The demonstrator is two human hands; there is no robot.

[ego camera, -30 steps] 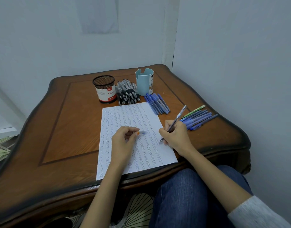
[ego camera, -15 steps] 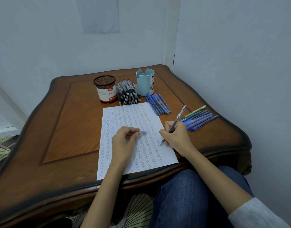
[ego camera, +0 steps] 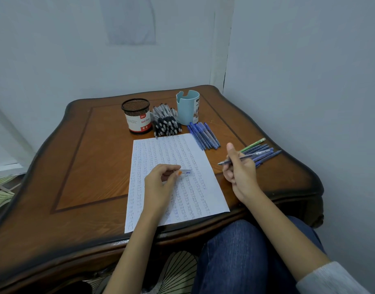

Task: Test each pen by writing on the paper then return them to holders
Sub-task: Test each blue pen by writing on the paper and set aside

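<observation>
A sheet of paper [ego camera: 171, 158] covered in rows of writing lies on the wooden table [ego camera: 93, 158]. My left hand [ego camera: 161, 183] rests on the paper and pinches a small clear pen cap with an orange end [ego camera: 183, 172]. My right hand [ego camera: 239, 170] is lifted to the right of the paper and grips a dark pen [ego camera: 245, 157], held roughly level with its tip pointing left. At the back stand a black mesh holder [ego camera: 136, 116] and a light blue holder [ego camera: 187, 107].
Black pens [ego camera: 166, 124] lie in a pile between the holders. A row of blue pens [ego camera: 203, 135] lies right of the paper's top. More blue pens and one green pen [ego camera: 261, 151] lie near the table's right edge. Walls close off the back and right.
My right hand has lifted the pen off the paper and moved right, turning the pen from upright writing angle to nearly level. My left hand has stayed put.
</observation>
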